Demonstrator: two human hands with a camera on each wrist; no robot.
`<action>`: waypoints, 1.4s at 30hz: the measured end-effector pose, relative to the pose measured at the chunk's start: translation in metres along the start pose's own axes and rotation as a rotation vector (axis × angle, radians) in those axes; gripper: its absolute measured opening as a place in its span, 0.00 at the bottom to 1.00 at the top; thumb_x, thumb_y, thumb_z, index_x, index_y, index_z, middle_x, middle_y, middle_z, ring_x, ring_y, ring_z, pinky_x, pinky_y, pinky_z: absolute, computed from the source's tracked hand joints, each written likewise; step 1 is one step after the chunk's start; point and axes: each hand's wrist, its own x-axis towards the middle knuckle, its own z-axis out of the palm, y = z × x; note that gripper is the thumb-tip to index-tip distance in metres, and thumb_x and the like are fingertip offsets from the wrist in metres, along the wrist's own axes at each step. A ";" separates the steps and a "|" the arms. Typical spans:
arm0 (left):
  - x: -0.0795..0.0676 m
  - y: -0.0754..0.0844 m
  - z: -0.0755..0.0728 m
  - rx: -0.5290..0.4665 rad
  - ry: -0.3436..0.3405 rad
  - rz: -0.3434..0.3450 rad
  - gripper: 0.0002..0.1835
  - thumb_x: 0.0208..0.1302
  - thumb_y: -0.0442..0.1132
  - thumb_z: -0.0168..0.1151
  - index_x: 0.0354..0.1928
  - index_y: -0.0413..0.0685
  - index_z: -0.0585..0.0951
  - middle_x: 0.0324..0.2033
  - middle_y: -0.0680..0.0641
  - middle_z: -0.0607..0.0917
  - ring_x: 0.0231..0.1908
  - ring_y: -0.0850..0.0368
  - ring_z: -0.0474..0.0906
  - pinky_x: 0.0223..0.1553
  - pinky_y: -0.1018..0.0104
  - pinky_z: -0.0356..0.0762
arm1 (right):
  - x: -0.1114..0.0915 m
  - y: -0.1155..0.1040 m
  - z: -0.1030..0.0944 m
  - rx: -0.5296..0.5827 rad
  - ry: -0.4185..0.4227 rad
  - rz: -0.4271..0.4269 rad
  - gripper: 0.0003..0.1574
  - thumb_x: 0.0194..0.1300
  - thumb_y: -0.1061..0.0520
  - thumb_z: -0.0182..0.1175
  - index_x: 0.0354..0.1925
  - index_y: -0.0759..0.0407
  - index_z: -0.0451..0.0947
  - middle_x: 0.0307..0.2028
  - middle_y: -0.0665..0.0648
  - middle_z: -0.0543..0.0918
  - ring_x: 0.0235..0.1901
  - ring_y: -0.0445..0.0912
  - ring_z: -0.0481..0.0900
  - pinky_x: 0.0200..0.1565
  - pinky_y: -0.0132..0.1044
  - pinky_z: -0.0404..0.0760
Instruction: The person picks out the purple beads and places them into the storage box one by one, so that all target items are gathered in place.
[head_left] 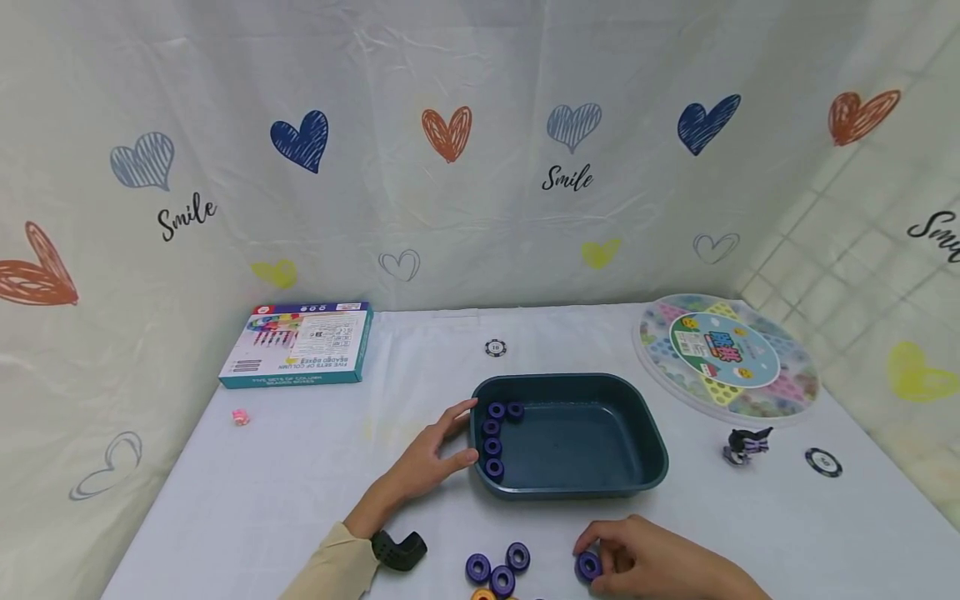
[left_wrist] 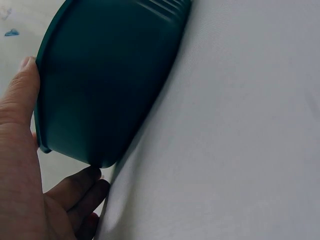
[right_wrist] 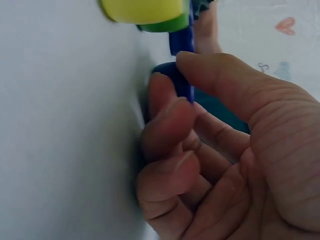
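A dark teal tub [head_left: 577,492] stands mid-table with several purple rings [head_left: 492,447] along its left wall. My left hand [head_left: 423,458] rests against the tub's left end, its thumb and fingertips touching the outside and rim with the fingers fairly straight. In the left wrist view the thumb [left_wrist: 22,95] lies along the rim. My right hand [head_left: 648,558] pinches one purple ring [head_left: 588,567] between thumb and fingers, low over the table in front of the tub. Between the hands lie several more purple rings [head_left: 502,581] and an orange ring [head_left: 483,594], cut off by the lower edge.
A flat box [head_left: 296,346] lies at the back left, near a small pink piece [head_left: 240,417]. Behind the tub is a poker chip [head_left: 496,347]. To the right are a round patterned board [head_left: 727,354], a small dark figure [head_left: 746,446] and another chip [head_left: 823,462].
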 end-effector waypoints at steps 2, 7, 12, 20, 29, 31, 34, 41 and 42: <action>0.000 0.000 0.000 0.000 0.001 0.002 0.37 0.60 0.50 0.57 0.68 0.63 0.52 0.62 0.51 0.66 0.62 0.60 0.59 0.60 0.50 0.55 | -0.002 -0.002 -0.002 -0.014 -0.004 -0.007 0.14 0.59 0.53 0.59 0.45 0.50 0.76 0.22 0.46 0.76 0.22 0.36 0.71 0.22 0.28 0.69; 0.000 0.001 0.000 0.002 0.008 0.022 0.36 0.61 0.50 0.57 0.68 0.60 0.52 0.61 0.49 0.67 0.61 0.56 0.60 0.59 0.48 0.56 | -0.006 -0.012 -0.010 -0.092 -0.018 -0.104 0.15 0.59 0.54 0.59 0.46 0.52 0.75 0.23 0.42 0.75 0.22 0.33 0.70 0.22 0.26 0.70; 0.000 0.001 0.000 0.001 0.010 0.030 0.36 0.61 0.51 0.56 0.68 0.60 0.52 0.61 0.49 0.67 0.61 0.56 0.60 0.59 0.48 0.56 | -0.008 -0.025 -0.018 -0.149 -0.016 -0.173 0.17 0.59 0.53 0.60 0.46 0.55 0.73 0.23 0.41 0.75 0.21 0.31 0.69 0.22 0.26 0.71; 0.000 0.001 0.000 -0.002 0.006 0.010 0.36 0.61 0.50 0.57 0.68 0.61 0.52 0.62 0.50 0.66 0.62 0.58 0.59 0.60 0.49 0.55 | -0.004 -0.048 -0.035 -0.244 0.017 -0.245 0.16 0.60 0.50 0.58 0.46 0.52 0.73 0.25 0.41 0.76 0.21 0.31 0.69 0.22 0.27 0.71; 0.000 0.003 0.000 -0.016 0.001 0.012 0.36 0.61 0.51 0.56 0.68 0.62 0.52 0.62 0.50 0.66 0.62 0.58 0.58 0.60 0.49 0.54 | 0.016 -0.072 -0.059 -0.371 0.129 -0.221 0.18 0.60 0.45 0.58 0.46 0.51 0.73 0.23 0.45 0.77 0.18 0.35 0.70 0.21 0.30 0.72; 0.000 0.002 0.000 -0.014 0.002 0.015 0.36 0.61 0.51 0.56 0.68 0.62 0.52 0.61 0.50 0.66 0.62 0.59 0.58 0.60 0.49 0.54 | 0.024 -0.075 -0.064 -0.392 0.146 -0.212 0.19 0.59 0.45 0.58 0.46 0.51 0.73 0.22 0.45 0.76 0.17 0.36 0.70 0.21 0.31 0.73; 0.000 0.002 0.000 -0.005 0.006 0.013 0.36 0.60 0.52 0.56 0.68 0.63 0.52 0.61 0.50 0.66 0.62 0.59 0.58 0.60 0.48 0.54 | 0.037 -0.079 -0.070 -0.413 0.166 -0.199 0.20 0.59 0.45 0.58 0.46 0.52 0.72 0.21 0.47 0.76 0.16 0.37 0.71 0.21 0.32 0.74; -0.001 0.002 0.000 -0.006 0.006 0.008 0.36 0.60 0.52 0.57 0.68 0.63 0.52 0.62 0.51 0.66 0.62 0.60 0.58 0.60 0.49 0.53 | 0.068 -0.084 -0.085 -0.508 0.177 -0.175 0.21 0.60 0.47 0.58 0.47 0.56 0.72 0.21 0.50 0.78 0.16 0.47 0.75 0.24 0.33 0.74; -0.001 0.003 0.000 -0.006 0.006 0.007 0.37 0.60 0.52 0.57 0.68 0.63 0.52 0.62 0.51 0.66 0.62 0.60 0.58 0.60 0.49 0.53 | 0.072 -0.085 -0.086 -0.516 0.170 -0.168 0.21 0.60 0.47 0.58 0.47 0.57 0.72 0.21 0.50 0.78 0.17 0.48 0.76 0.24 0.33 0.74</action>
